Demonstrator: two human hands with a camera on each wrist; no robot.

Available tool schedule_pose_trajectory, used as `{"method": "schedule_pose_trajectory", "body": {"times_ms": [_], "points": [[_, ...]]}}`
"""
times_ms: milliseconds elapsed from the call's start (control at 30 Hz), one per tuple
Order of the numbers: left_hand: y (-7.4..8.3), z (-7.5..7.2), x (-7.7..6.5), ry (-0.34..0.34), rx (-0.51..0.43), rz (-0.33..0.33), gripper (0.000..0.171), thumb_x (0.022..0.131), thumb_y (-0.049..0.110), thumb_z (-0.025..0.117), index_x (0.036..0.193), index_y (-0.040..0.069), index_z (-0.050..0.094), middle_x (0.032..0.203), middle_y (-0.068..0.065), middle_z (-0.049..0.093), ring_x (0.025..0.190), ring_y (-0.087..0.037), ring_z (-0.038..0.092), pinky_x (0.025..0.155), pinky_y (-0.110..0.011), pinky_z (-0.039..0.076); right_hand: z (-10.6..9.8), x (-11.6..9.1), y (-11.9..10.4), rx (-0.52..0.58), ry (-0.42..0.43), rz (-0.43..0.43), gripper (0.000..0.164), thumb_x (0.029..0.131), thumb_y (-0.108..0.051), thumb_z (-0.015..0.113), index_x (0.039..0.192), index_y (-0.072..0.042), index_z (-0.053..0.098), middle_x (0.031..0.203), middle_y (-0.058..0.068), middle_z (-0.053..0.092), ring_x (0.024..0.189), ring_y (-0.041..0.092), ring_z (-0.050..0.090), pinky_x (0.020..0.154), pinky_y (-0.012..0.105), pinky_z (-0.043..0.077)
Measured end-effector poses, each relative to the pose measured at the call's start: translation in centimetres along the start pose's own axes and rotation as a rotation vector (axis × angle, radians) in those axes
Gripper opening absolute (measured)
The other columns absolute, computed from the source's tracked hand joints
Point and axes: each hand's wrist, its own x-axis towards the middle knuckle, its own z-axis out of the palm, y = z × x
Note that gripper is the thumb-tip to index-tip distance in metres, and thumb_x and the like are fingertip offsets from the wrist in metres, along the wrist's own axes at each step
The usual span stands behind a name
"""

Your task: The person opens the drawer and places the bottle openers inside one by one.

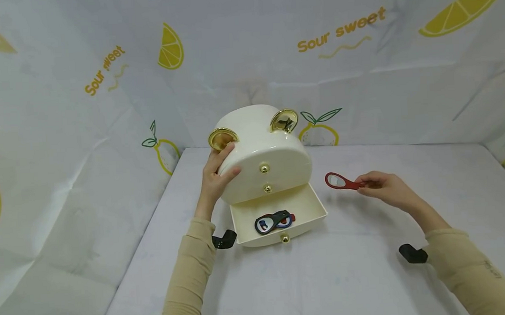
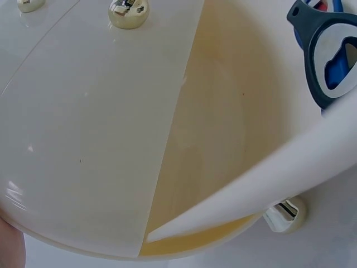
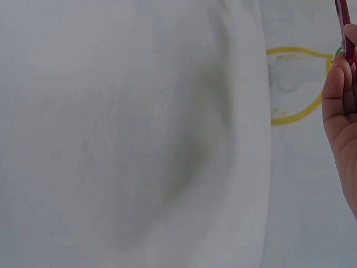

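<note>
A white storage box with gold bear ears and gold knobs stands on the table, its bottom drawer pulled out. My left hand holds the box's left side, thumb on the front and fingers by the left gold ear. To the right of the box, my right hand pinches a red bottle opener by its handle, its looped end towards the box, raised over the table. Inside the drawer a dark bottle opener lies across a blue one, with a red part showing beside them.
A white cloth with lemon prints covers the table and the wall behind. Black wrist mounts stick out from both sleeves. The open drawer juts forward, with a gold knob on its front.
</note>
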Motion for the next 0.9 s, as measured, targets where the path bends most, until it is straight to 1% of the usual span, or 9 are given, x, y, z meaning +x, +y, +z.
{"method": "schedule_pose_trajectory", "body": {"times_ms": [133, 267, 433, 533, 600, 667, 733, 900], "points": [[0.0, 0.0, 0.0, 0.005, 0.014, -0.004, 0.083, 0.073, 0.057, 0.063, 0.126, -0.006, 0.05, 0.126, -0.031, 0.045, 0.099, 0.003, 0.041, 0.085, -0.02, 0.035, 0.7, 0.0, -1.7, 0.046, 0.011, -0.11, 0.025, 0.085, -0.019, 0.068, 0.107, -0.007, 0.064, 0.088, -0.01, 0.062, 0.079, -0.001, 0.055, 0.068, 0.017, 0.046], [0.0, 0.0, 0.0, 0.003, 0.012, -0.001, 0.084, 0.072, 0.057, 0.062, 0.126, -0.006, 0.05, 0.126, -0.032, 0.045, 0.1, 0.003, 0.041, 0.085, -0.02, 0.035, 1.4, 0.4, -3.2, 0.091, -0.007, -0.217, 0.019, 0.084, -0.012, 0.069, 0.102, -0.008, 0.065, 0.086, -0.01, 0.06, 0.077, 0.002, 0.055, 0.066, 0.018, 0.045], [-0.1, 0.1, 0.1, -0.001, 0.01, -0.008, 0.085, 0.072, 0.058, 0.062, 0.127, -0.006, 0.05, 0.129, -0.031, 0.044, 0.102, 0.002, 0.041, 0.086, -0.021, 0.035, 2.6, 1.2, -4.7, 0.138, -0.052, -0.345, 0.017, 0.082, -0.003, 0.069, 0.099, -0.005, 0.066, 0.087, -0.003, 0.06, 0.077, 0.003, 0.055, 0.068, 0.016, 0.046], [-0.1, 0.1, 0.1, 0.001, 0.007, -0.009, 0.084, 0.072, 0.058, 0.063, 0.126, -0.005, 0.05, 0.129, -0.031, 0.044, 0.102, 0.0, 0.041, 0.087, -0.021, 0.035, 3.5, 1.8, -5.5, 0.147, -0.084, -0.42, 0.018, 0.081, 0.0, 0.068, 0.098, -0.004, 0.066, 0.088, 0.002, 0.061, 0.077, 0.003, 0.054, 0.068, 0.016, 0.046], [-0.1, 0.1, 0.1, 0.002, 0.001, -0.008, 0.084, 0.072, 0.058, 0.063, 0.126, -0.005, 0.05, 0.129, -0.031, 0.044, 0.103, -0.001, 0.042, 0.087, -0.021, 0.035, 4.0, 2.1, -5.9, 0.145, -0.104, -0.455, 0.019, 0.081, 0.002, 0.068, 0.099, -0.004, 0.066, 0.087, 0.004, 0.061, 0.076, 0.003, 0.053, 0.067, 0.016, 0.046], [-0.1, 0.1, 0.1, 0.001, -0.007, -0.004, 0.083, 0.072, 0.057, 0.064, 0.126, -0.006, 0.05, 0.129, -0.031, 0.045, 0.104, -0.003, 0.042, 0.088, -0.021, 0.035, 4.6, 2.3, -6.4, 0.13, -0.119, -0.48, 0.02, 0.08, 0.002, 0.068, 0.099, -0.004, 0.067, 0.087, 0.005, 0.062, 0.074, 0.003, 0.052, 0.066, 0.017, 0.046], [-0.2, 0.1, 0.1, 0.001, -0.009, -0.002, 0.082, 0.073, 0.056, 0.065, 0.126, -0.006, 0.05, 0.129, -0.031, 0.045, 0.104, -0.004, 0.043, 0.088, -0.021, 0.035, 5.2, 2.6, -6.8, 0.119, -0.136, -0.487, 0.02, 0.08, 0.001, 0.069, 0.099, -0.005, 0.067, 0.086, 0.005, 0.062, 0.073, 0.003, 0.052, 0.066, 0.018, 0.046], [-0.2, 0.1, 0.0, 0.004, -0.009, 0.007, 0.078, 0.075, 0.052, 0.066, 0.126, -0.005, 0.05, 0.128, -0.031, 0.045, 0.104, -0.004, 0.043, 0.088, -0.021, 0.035, 6.5, 3.0, -7.9, 0.087, -0.181, -0.459, 0.017, 0.08, -0.004, 0.07, 0.096, -0.009, 0.07, 0.086, 0.002, 0.062, 0.072, 0.003, 0.053, 0.065, 0.021, 0.047]]}}
